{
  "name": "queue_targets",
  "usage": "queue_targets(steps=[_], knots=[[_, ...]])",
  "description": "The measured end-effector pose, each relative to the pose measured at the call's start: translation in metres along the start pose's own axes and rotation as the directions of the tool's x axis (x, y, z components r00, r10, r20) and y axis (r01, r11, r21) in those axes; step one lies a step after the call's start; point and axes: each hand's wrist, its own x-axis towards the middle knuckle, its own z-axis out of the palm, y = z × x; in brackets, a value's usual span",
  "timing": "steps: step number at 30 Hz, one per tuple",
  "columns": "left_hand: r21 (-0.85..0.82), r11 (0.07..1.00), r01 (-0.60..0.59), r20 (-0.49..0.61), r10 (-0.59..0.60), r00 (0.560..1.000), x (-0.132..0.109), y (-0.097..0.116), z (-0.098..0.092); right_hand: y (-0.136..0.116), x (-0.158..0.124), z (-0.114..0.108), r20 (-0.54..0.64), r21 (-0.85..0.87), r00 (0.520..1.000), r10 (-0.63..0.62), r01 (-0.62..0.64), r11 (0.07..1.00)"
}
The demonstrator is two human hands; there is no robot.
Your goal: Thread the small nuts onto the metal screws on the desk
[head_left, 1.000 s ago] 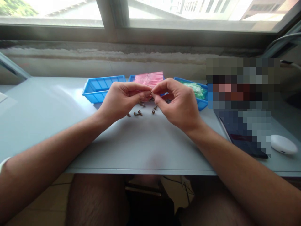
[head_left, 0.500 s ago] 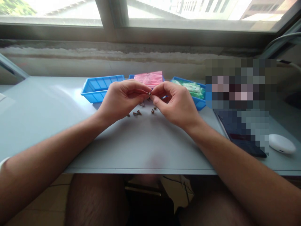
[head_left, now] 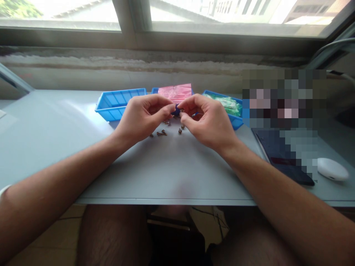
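My left hand [head_left: 144, 116] and my right hand [head_left: 206, 120] meet fingertip to fingertip above the grey table [head_left: 69, 147]. Both pinch a tiny dark part between thumb and forefinger; it is too small to name. Several small brown screws [head_left: 163, 131] lie loose on the table just under my hands. Behind them stand three blue trays: the left blue tray [head_left: 116, 103] looks empty, the middle one holds a pink bag [head_left: 176, 91], the right blue tray [head_left: 235, 120] holds a green bag [head_left: 229, 104].
A dark pad [head_left: 280, 159] and a white mouse [head_left: 332, 169] lie at the right. A blurred-out patch covers the area behind the pad. A wall and window sill run along the back. The table's front edge is above my knees.
My hands have drifted slightly towards me and lower, fingertips pressing closer together. The screws and trays have not moved.
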Motion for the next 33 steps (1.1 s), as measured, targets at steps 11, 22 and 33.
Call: queue_targets(steps=[11, 22, 33], knots=[[-0.044, 0.994, 0.102, 0.095, -0.097, 0.991, -0.0023, 0.0040, -0.0004, 0.0018, -0.0008, -0.0002, 0.038, -0.031, 0.998, -0.056, 0.058, 0.998], [-0.021, 0.999, 0.050, 0.033, -0.049, 0.998, 0.0005, -0.0004, -0.0001, 0.0008, -0.0007, -0.0005, 0.008, -0.029, 0.998, -0.066, 0.066, 0.997], [-0.111, 0.992, 0.061, 0.080, -0.053, 0.995, -0.0014, -0.0019, 0.0033, 0.0082, -0.0003, 0.0024, 0.041, 0.018, 0.999, -0.011, 0.010, 1.000]])
